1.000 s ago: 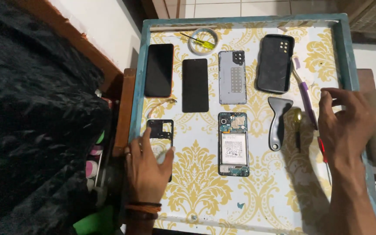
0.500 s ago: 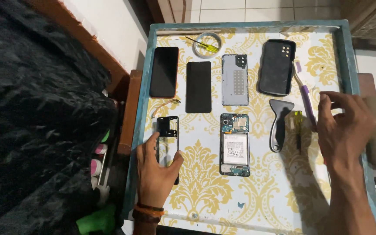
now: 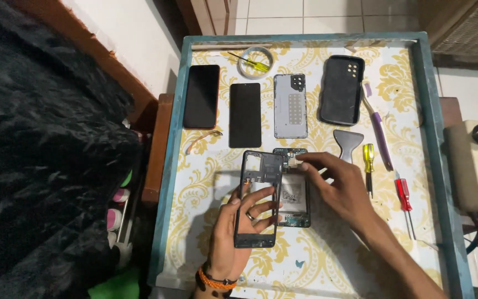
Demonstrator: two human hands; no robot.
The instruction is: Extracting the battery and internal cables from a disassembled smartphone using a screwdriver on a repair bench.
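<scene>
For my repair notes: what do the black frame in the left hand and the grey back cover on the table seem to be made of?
The black frame looks like matte plastic, perhaps partly metal: thin, dull, with cut-out windows. The grey back cover seems plastic with a satin finish; it shines softly.

We note a matt black plastic phone frame [image 3: 259,199]. Two phone screens [image 3: 201,96] look glossy, glass-like. The grey back cover [image 3: 291,105] is matt plastic; the black case [image 3: 341,89] rubbery. The table top [image 3: 206,182] shows smooth patterned paper, its rim painted wood.
</scene>
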